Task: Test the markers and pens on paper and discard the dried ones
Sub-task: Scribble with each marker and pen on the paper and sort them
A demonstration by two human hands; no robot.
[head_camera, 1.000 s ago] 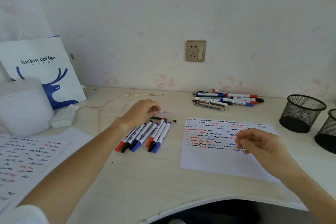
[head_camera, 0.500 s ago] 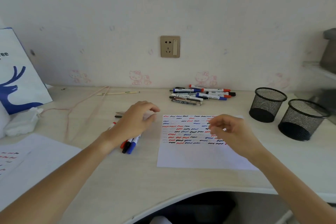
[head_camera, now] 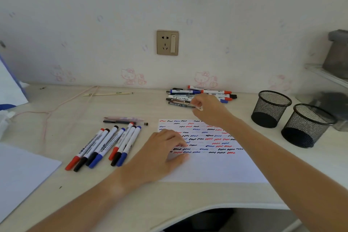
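Observation:
A white test sheet (head_camera: 216, 167) covered with red, blue and black squiggles lies on the desk. My left hand (head_camera: 163, 150) rests on its left part with relaxed fingers. My right hand (head_camera: 206, 108) reaches over the sheet's far edge to the pile of pens and markers (head_camera: 185, 95) by the wall. Its fingers curl round the near dark pen (head_camera: 178, 105) of that pile. Several whiteboard markers (head_camera: 105, 145) with red, black and blue caps lie in a row left of the sheet. Two thin pens (head_camera: 122, 120) lie just behind them.
Two black mesh cups (head_camera: 271, 109) (head_camera: 307, 126) stand at the right. Another sheet (head_camera: 22, 171) lies at the near left, and a pink cable (head_camera: 56, 107) runs over the back left. A wall socket (head_camera: 167, 42) sits above the desk.
My left hand has left the marker row and come to rest on the test sheet. My right hand has moved from above the sheet back to the pile by the wall.

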